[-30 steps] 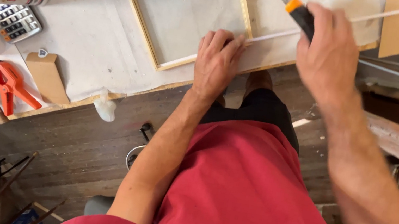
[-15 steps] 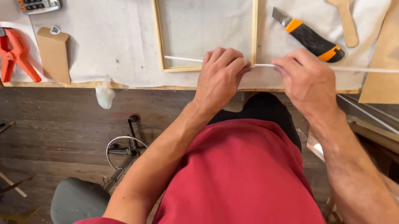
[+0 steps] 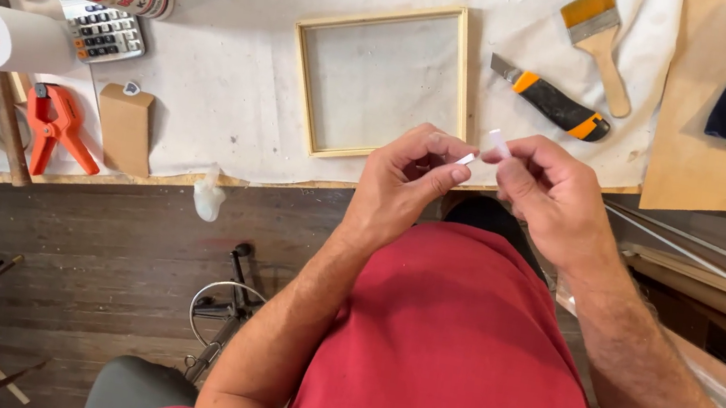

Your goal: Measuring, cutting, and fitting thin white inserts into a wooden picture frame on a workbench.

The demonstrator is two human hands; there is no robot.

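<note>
Head view: left hand [image 3: 408,174] and right hand [image 3: 549,190] meet at the near edge of the bench, just in front of the square wooden frame [image 3: 383,80]. Each pinches an end of a small white piece [image 3: 482,148] between thumb and fingertips; both hands closed on it, held above the cloth. Orange-and-black utility knife [image 3: 549,100] lies beyond the right hand, paintbrush [image 3: 600,40] beside it. Orange clamp [image 3: 54,125] far left.
</note>
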